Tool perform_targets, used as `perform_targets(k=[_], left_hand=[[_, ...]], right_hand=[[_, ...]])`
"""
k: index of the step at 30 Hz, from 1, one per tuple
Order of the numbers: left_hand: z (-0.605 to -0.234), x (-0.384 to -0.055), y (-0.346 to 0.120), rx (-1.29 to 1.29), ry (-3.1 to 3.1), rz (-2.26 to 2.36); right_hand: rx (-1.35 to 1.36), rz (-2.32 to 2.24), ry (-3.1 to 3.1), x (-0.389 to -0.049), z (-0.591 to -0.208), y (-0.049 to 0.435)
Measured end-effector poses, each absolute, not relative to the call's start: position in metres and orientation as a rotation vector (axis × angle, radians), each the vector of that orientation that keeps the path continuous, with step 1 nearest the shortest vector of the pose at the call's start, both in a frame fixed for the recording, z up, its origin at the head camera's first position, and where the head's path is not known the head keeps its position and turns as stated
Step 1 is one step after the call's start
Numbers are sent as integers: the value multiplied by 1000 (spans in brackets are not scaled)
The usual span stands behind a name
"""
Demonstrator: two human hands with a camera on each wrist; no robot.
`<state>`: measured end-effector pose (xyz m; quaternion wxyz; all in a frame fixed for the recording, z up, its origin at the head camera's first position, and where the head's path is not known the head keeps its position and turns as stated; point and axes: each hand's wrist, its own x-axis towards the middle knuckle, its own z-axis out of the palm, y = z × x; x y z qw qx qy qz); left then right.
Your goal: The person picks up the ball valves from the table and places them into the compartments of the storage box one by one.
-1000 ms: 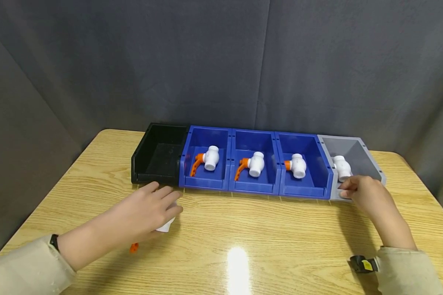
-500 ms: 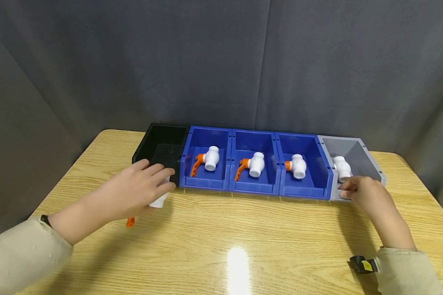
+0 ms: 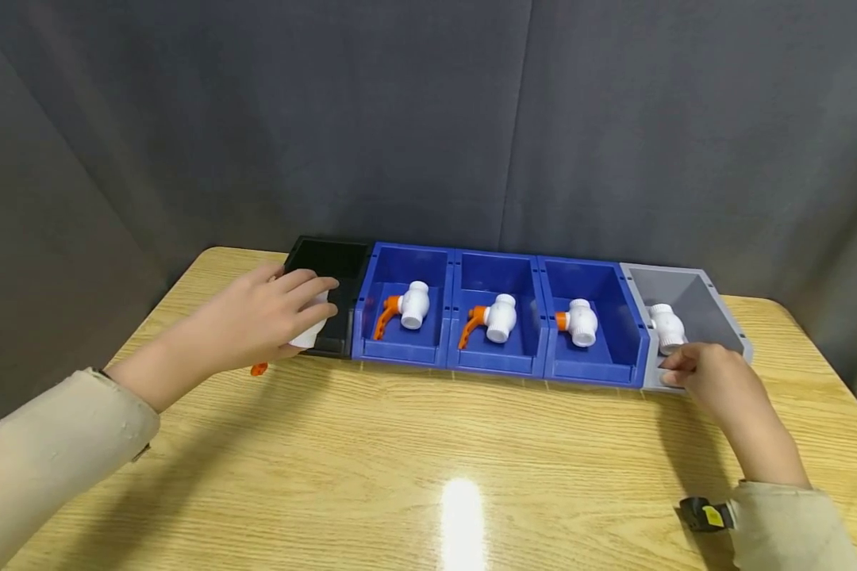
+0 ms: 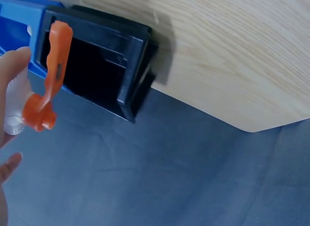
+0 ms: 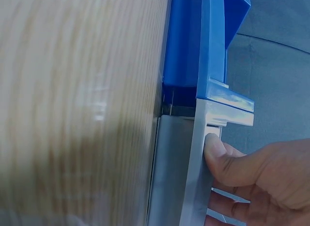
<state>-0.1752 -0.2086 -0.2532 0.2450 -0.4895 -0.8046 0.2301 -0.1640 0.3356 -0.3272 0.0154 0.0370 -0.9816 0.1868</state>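
Note:
My left hand [image 3: 267, 317] holds a white ball valve [image 3: 309, 335] with an orange lever handle, over the front left of the black bin [image 3: 339, 346]. In the left wrist view the orange handle [image 4: 58, 56] stands out beyond the fingers, overlapping the bin's opening. Part of the valve is hidden under the hand. On the far right, my right hand [image 3: 728, 385] grips the low front wall of the grey bin [image 5: 193, 187], thumb on the rim and fingers behind it. Inside that bin a white ball valve [image 3: 667, 329] lies just beyond the fingertips.
Between the black and grey bins stand three blue bins joined in a row, each with a white ball valve: left valve [image 3: 415, 305], middle valve [image 3: 501, 318], right valve [image 3: 582, 323]. A dark curtain [image 3: 428, 119] hangs behind the wooden table [image 3: 371, 460].
My left hand has carried the ball valve away from me, from above the table to over the black bin. The right hand keeps its grip on the grey bin. The head view has shifted slightly.

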Motion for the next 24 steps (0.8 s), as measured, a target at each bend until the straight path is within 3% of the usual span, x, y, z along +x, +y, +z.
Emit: perform_targets(k=[24], left_hand=[[-258,-226,-215,-1246,-2212,515]], right_hand=[[95,598,-3054,-164,-326,334]])
